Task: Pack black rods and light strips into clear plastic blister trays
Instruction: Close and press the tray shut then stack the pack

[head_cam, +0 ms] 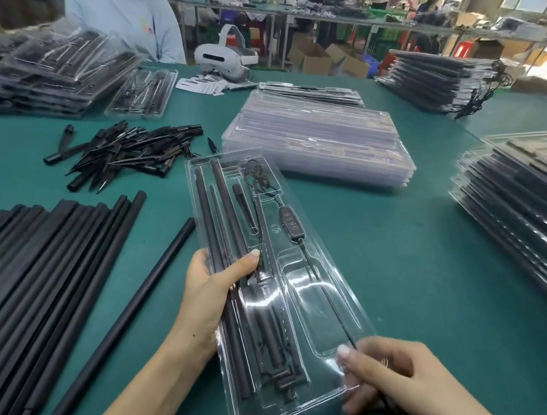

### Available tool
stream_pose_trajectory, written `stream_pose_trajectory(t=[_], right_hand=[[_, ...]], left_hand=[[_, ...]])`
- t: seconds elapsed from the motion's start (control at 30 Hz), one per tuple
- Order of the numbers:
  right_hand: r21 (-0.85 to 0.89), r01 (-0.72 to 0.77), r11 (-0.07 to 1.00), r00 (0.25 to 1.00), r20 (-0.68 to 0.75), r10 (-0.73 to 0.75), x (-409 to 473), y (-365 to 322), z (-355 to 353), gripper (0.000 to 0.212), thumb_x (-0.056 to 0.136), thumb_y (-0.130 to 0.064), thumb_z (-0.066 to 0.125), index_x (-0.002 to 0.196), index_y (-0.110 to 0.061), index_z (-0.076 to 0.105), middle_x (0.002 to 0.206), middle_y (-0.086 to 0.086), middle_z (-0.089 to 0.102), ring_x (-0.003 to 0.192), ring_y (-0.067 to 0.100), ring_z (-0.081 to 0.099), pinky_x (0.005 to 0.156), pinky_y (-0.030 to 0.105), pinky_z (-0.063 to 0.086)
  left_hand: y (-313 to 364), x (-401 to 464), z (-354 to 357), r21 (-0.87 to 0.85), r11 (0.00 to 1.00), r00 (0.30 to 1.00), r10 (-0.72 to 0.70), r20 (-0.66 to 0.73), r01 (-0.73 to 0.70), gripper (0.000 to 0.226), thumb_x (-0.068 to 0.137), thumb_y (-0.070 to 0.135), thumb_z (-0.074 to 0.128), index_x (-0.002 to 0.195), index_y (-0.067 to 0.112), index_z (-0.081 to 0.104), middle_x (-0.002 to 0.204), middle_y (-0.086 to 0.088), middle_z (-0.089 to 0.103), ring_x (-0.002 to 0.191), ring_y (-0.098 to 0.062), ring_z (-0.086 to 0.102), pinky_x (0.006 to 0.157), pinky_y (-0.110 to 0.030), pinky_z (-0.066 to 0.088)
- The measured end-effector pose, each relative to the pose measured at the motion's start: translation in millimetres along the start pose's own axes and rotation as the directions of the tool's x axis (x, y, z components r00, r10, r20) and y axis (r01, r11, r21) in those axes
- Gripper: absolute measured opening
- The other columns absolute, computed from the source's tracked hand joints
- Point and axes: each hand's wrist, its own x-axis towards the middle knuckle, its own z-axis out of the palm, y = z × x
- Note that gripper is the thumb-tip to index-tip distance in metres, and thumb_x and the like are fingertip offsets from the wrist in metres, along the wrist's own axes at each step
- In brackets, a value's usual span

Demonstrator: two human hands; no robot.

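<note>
The right hand [382, 373] pinches the thin black cable [323, 293] at the near corner of the clear blister tray [317, 318], apparently guiding it into its channel. The left hand [210, 299] grips the tray's left edge, thumb pressing the seated black rods [220, 215] so nothing shifts. The inline controller [292, 225] lies mid-tray. Loose rods [37, 265] wait leftward; empty trays [320, 144] are stacked beyond.

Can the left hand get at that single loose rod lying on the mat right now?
Probably not yet: the left hand grips the tray with its thumb pressed on the rods inside. The loose rod lies unobstructed just left of it, so freeing that hand should suffice.
</note>
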Motion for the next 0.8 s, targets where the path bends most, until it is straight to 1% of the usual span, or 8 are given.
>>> stream_pose_trajectory(t=[0.1, 0.2, 0.3, 0.33, 0.47, 0.57, 0.73, 0.8], right_hand=[[-0.011, -0.049, 0.999, 0.997, 0.064, 0.050, 6, -1, -2, 0.031, 0.064, -0.047, 0.072, 0.065, -0.017, 0.068, 0.068, 0.010, 0.071, 0.069, 0.022, 0.070, 0.062, 0.020, 0.042], [0.006, -0.086, 0.996, 0.988, 0.130, 0.084, 6, -2, -3, 0.031, 0.066, -0.043, 0.073, 0.069, -0.012, 0.070, 0.071, 0.012, 0.072, 0.065, 0.014, 0.068, 0.053, 0.014, 0.038], [0.010, -0.106, 0.994, 0.977, 0.189, 0.103, 6, -2, -4, 0.034, 0.069, -0.046, 0.074, 0.071, -0.012, 0.071, 0.078, 0.017, 0.073, 0.068, 0.018, 0.068, 0.064, 0.025, 0.044], [0.004, -0.106, 0.994, 0.974, 0.202, 0.103, 7, -2, -4, 0.034, 0.070, -0.047, 0.074, 0.071, -0.013, 0.071, 0.079, 0.018, 0.073, 0.067, 0.019, 0.068, 0.066, 0.030, 0.042], [-0.019, -0.098, 0.995, 0.972, 0.214, 0.100, 10, 1, -5, 0.032, 0.071, -0.048, 0.073, 0.067, -0.017, 0.070, 0.075, 0.012, 0.073, 0.063, 0.015, 0.065, 0.064, 0.027, 0.040], [0.003, -0.087, 0.996, 0.979, 0.187, 0.085, 13, 0, -3, 0.029, 0.070, -0.043, 0.072, 0.062, -0.016, 0.069, 0.064, 0.008, 0.071, 0.058, 0.012, 0.062, 0.053, 0.013, 0.039], [0.038, -0.036, 0.999, 0.983, 0.180, 0.028, 18, -5, 3, 0.030, 0.076, -0.040, 0.073, 0.056, -0.019, 0.066, 0.056, 0.001, 0.067, 0.056, 0.012, 0.060, 0.051, 0.010, 0.038], [0.067, -0.011, 0.998, 0.988, 0.152, 0.001, 20, -5, 6, 0.030, 0.075, -0.036, 0.074, 0.054, -0.018, 0.065, 0.055, 0.002, 0.066, 0.053, 0.011, 0.059, 0.051, 0.009, 0.039]], left_hand=[[-1, -1, -1, 0.010, 0.999, 0.999, 0.037, 0.011, -0.038, 0.082, 0.060, 0.041, 0.077, 0.132, 0.027, 0.041, 0.121, 0.018, 0.049, 0.104, 0.002, 0.055, 0.089, -0.022, 0.036], [-2, -3, -1, 0.029, 0.999, 1.000, 0.026, -0.004, -0.025, 0.100, 0.062, 0.040, 0.075, 0.147, 0.022, 0.025, 0.130, 0.012, 0.042, 0.119, -0.008, 0.046, 0.093, -0.026, 0.032], [-4, -4, -1, 0.065, 0.998, 0.999, 0.029, -0.026, -0.027, 0.047, 0.074, 0.028, 0.075, 0.112, 0.035, 0.049, 0.097, 0.026, 0.060, 0.084, 0.014, 0.059, 0.070, -0.002, 0.040], [-4, -4, 0, 0.076, 0.997, 0.999, 0.029, -0.035, -0.026, 0.040, 0.074, 0.026, 0.075, 0.103, 0.038, 0.049, 0.089, 0.027, 0.061, 0.077, 0.016, 0.060, 0.063, 0.000, 0.040], [-4, -1, -1, 0.057, 0.998, 0.999, 0.038, -0.036, -0.036, 0.093, 0.067, 0.035, 0.077, 0.146, 0.021, 0.028, 0.136, 0.007, 0.045, 0.119, -0.011, 0.048, 0.085, -0.020, 0.036], [-4, 3, -3, 0.084, 0.995, 0.998, 0.054, -0.045, -0.050, 0.098, 0.066, 0.038, 0.077, 0.147, 0.021, 0.025, 0.141, 0.005, 0.043, 0.122, -0.015, 0.048, 0.097, -0.028, 0.037], [1, 4, -7, 0.119, 0.990, 0.993, 0.091, -0.076, -0.081, 0.084, 0.075, 0.036, 0.074, 0.144, 0.027, 0.027, 0.123, 0.020, 0.040, 0.106, 0.002, 0.045, 0.089, -0.020, 0.030], [2, 6, -9, 0.135, 0.988, 0.992, 0.091, -0.084, -0.080, 0.083, 0.076, 0.035, 0.074, 0.144, 0.026, 0.028, 0.128, 0.017, 0.043, 0.110, 0.000, 0.046, 0.090, -0.021, 0.030]])
